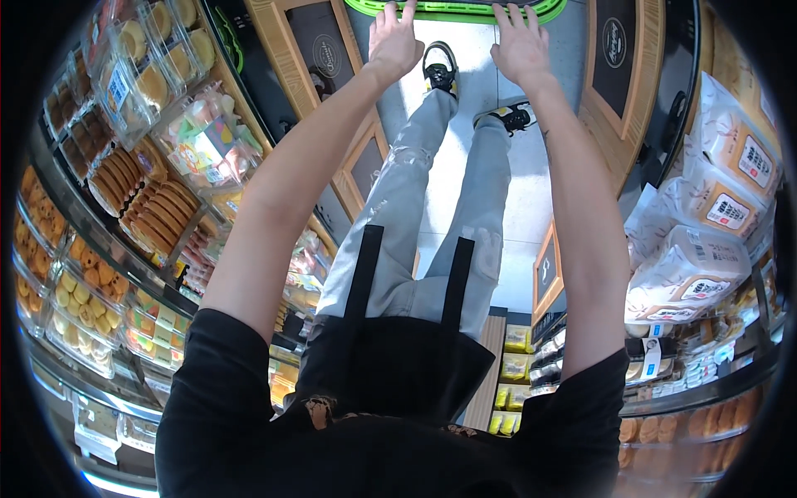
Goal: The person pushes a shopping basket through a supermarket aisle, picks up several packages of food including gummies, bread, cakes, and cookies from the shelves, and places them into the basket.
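At the top edge of the view, a bright green plastic rim point(451, 9) with a dark middle runs across in front of me; it looks like the near side of a crate or cart, and the rest is cut off. My left hand point(394, 40) has its fingers over the left part of this rim. Over its right part lie the fingers of my right hand point(520, 50). Both arms stretch forward, and the fingertips are partly hidden at the frame's edge. Below the hands, my sneakers point(441, 75) stand on the pale tiled floor point(485, 205).
Shelves on the left carry clear packs of round pastries point(152, 87), stacked brown biscuits point(162, 215) and bagged sweets point(208, 137). On the right are white bags of bread point(691, 267). Wood-framed display fronts point(358, 37) line both sides of the aisle. Yellow packs point(517, 339) stand on shelving behind me.
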{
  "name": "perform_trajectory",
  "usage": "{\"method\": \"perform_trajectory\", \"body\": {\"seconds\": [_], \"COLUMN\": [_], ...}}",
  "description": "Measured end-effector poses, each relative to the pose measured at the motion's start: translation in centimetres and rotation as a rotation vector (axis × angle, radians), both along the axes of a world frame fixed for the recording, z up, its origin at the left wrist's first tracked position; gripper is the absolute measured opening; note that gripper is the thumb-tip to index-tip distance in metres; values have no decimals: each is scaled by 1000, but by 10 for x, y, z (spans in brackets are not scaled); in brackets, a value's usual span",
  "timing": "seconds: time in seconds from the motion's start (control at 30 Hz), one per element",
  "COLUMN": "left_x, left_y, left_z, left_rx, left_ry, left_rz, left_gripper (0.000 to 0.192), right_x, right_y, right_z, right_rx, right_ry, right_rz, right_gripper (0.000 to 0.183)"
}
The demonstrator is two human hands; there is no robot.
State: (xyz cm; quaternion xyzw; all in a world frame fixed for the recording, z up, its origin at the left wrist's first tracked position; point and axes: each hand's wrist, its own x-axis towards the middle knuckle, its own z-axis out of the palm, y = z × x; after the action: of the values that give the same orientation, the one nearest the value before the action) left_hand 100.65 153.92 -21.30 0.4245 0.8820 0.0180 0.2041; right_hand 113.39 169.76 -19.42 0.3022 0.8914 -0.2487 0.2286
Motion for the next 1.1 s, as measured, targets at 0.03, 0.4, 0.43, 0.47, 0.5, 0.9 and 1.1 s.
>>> {"method": "perform_trajectory", "body": {"seconds": [0.03,0.4,0.43,0.47,0.5,0.9,1.1], "left_x": [-1,34,37,39,40,85,109], "left_y": [1,-6,-8,-12,-15,-73,-89], "left_z": [2,5,7,6,3,9,33], "left_rx": [-9,-182,-241,-282,-285,-305,-174], "left_ry": [21,-168,-148,-98,-99,-413,-365], "left_rz": [-27,-57,-137,-209,-214,-252,-179], "left_gripper": [65,45,45,41,41,28,33], "right_x": [2,46,51,55,60,132,145], "right_y": [1,-24,-28,-31,-33,-65,-75], "right_z": [-10,-34,-35,-34,-34,-14,14], "right_rx": [-2,206,212,224,222,94,-39], "right_ry": [0,185,225,187,186,353,309], "right_rz": [-2,148,142,180,175,234,201], "right_gripper": [64,28,27,24,24,14,37]}}
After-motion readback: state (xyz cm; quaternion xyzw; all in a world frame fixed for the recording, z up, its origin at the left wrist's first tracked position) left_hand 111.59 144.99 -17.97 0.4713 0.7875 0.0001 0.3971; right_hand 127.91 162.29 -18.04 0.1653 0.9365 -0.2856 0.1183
